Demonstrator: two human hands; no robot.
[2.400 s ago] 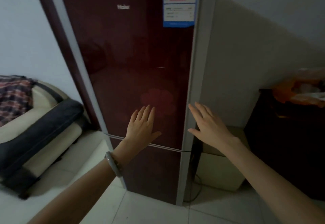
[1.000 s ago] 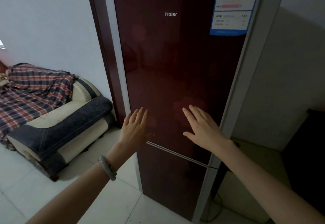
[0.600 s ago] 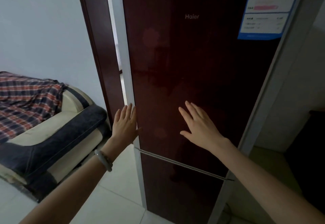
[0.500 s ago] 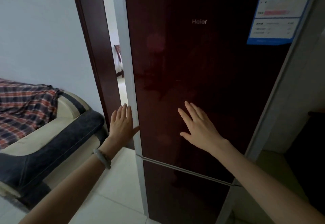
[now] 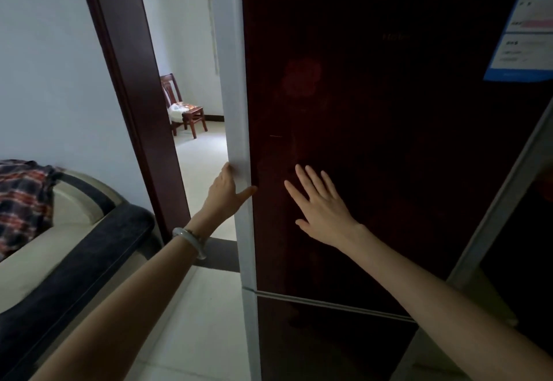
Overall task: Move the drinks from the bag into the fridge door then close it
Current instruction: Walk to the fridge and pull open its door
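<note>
Straight ahead, the fridge door (image 5: 374, 141) fills the middle and right of the view, a tall glossy panel of dark red with a pale edge strip (image 5: 236, 81) down its left side. The left hand (image 5: 224, 195) grips that strip low down: its fingers curl round the far side of the edge and are mostly hidden, while the thumb lies across the front, its tip reaching the red panel. The right hand (image 5: 323, 204) rests flat on the red front just to the right, fingers straight and spread, holding nothing. The two hands are near each other but apart. A pale bracelet (image 5: 191, 241) sits on the left wrist. Below the hands a thin light seam separates this door from the lower door (image 5: 329, 344); whether the upper one is fully sealed I cannot tell. A blue and white label (image 5: 523, 30) is stuck at the upper right of the panel. To the left stands a dark wooden door frame (image 5: 128, 96), and through the gap a wooden chair (image 5: 182, 108) is seen far off in the next room with something white on its seat. At the near left is a sofa (image 5: 74, 261) with a plaid blanket (image 5: 21, 201) over it, on a pale tiled floor (image 5: 197, 320)
</note>
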